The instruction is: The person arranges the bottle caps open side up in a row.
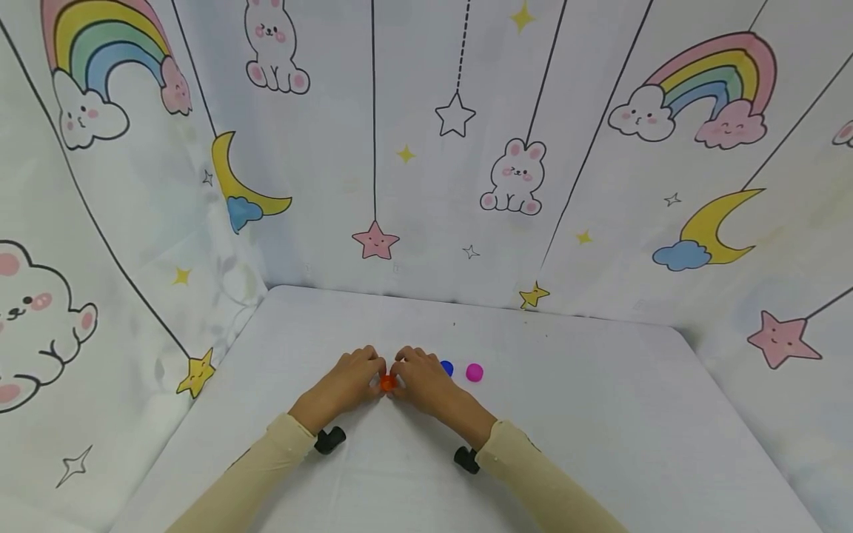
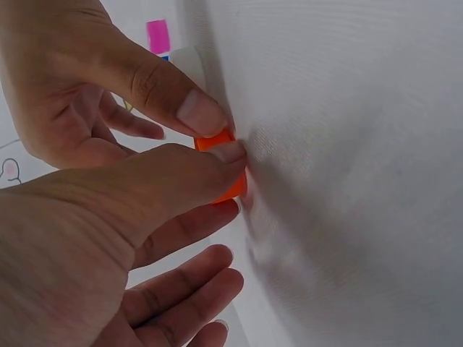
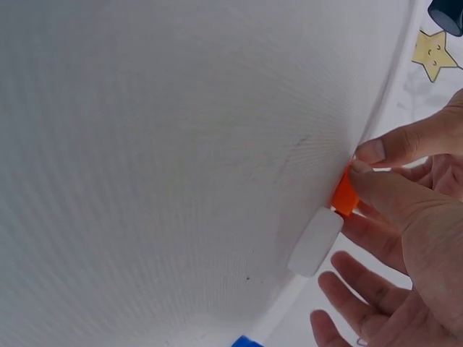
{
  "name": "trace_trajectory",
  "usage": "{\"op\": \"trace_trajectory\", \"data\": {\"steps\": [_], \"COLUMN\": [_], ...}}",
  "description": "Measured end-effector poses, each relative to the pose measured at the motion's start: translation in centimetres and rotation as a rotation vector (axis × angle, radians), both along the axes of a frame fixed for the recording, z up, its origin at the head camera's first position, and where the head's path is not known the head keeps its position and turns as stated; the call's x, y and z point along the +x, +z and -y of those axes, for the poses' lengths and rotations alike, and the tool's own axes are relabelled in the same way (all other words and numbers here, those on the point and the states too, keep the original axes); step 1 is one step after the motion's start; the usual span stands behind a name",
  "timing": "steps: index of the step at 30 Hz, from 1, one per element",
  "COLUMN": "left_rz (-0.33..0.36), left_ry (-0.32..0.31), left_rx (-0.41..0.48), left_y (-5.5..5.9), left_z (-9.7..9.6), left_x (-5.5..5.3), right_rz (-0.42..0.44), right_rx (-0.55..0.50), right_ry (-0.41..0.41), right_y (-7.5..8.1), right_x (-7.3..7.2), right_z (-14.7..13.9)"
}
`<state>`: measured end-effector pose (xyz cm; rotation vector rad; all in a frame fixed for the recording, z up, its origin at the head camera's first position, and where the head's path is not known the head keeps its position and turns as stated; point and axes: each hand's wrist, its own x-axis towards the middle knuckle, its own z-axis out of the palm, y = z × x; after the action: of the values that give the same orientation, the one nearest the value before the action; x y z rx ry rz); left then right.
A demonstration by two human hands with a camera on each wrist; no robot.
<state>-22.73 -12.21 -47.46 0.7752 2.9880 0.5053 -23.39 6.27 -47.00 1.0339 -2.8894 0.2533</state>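
Observation:
Both hands meet over a small orange round piece (image 1: 388, 383) at the middle of the white table. From its left side my left hand (image 1: 353, 377) pinches it, thumb on the near face and index finger behind. My right hand (image 1: 426, 379) grips the same piece from the right, its thumb beside the left thumb. The remaining fingers of both hands are spread loosely. Right by the right fingers lies a white rounded piece (image 3: 316, 242), hidden behind that hand in the head view. A blue round piece (image 1: 447, 367) shows partly past the right hand.
A pink round piece (image 1: 474, 372) lies on the table right of the blue one. Black wrist-worn devices (image 1: 329, 440) hang under both forearms. A white cloth backdrop (image 1: 426, 185) with printed rabbits, stars and rainbows surrounds the table (image 1: 600, 429) at the back and sides.

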Motion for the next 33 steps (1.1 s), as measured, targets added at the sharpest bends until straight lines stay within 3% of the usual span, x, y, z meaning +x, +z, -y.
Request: {"op": "trace_trajectory", "data": {"steps": [10,15,26,33], "left_rz": [0.019,0.016,0.023,0.018], "left_ry": [0.005,0.0,-0.05,-0.088], "left_rx": [-0.002,0.003,0.013,0.031], "left_y": [0.2,0.3,1.1,0.9], "left_z": [-0.1,-0.3,-2.0,-2.9], "left_x": [0.1,0.1,0.1,0.0], "right_rz": [0.003,0.045,0.078,0.054], "right_rx": [-0.012,-0.016,-0.006,-0.012], "right_ry": [-0.004,-0.035,-0.069,-0.06], "right_y": [0.3,0.4,0.7,0.4], "right_x": [0.1,0.0,0.1,0.3], "right_z": [-0.6,-1.5,-3.7,-4.8]}}
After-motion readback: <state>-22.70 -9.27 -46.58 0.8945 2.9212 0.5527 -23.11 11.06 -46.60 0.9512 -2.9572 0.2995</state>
